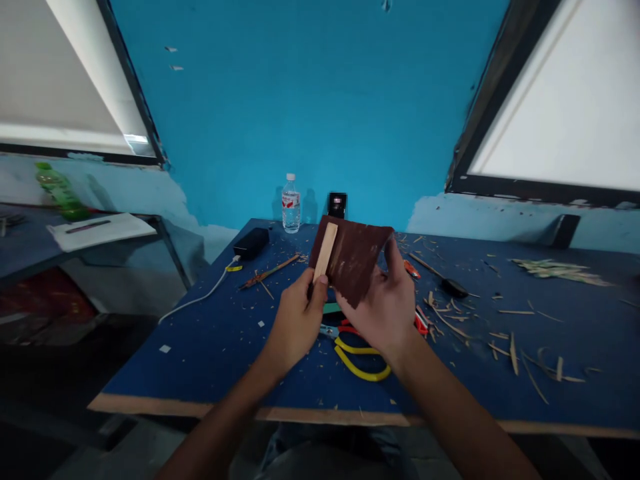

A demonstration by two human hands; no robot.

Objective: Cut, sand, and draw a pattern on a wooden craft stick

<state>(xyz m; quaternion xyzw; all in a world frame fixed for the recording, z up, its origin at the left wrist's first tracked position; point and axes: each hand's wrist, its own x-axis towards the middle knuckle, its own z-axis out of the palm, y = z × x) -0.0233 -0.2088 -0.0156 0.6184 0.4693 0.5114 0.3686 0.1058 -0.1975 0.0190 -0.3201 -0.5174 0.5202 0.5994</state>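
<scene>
In my left hand (299, 313) a flat strip of pale wood (327, 249) is pinched between thumb and fingers, tilted upward. My right hand (383, 312) holds a sheet of dark brown sandpaper (359, 257) from behind and along its right side. The wood strip lies against the left part of the sheet, whose surface shows pale dusty marks. Below my hands, scissors with yellow handles (367, 375) rest on the blue table (210, 360). A red-handled tool (421, 321) lies partly hidden behind my right hand.
Wood shavings (513, 353) litter the table's right side, near a bundle of pale strips (560, 272) and a dark-handled pointed tool (454, 287). A water bottle (291, 205) stands by the wall. At the left are a black device (251, 243) with a white cable (200, 298) and a thin stick (273, 270).
</scene>
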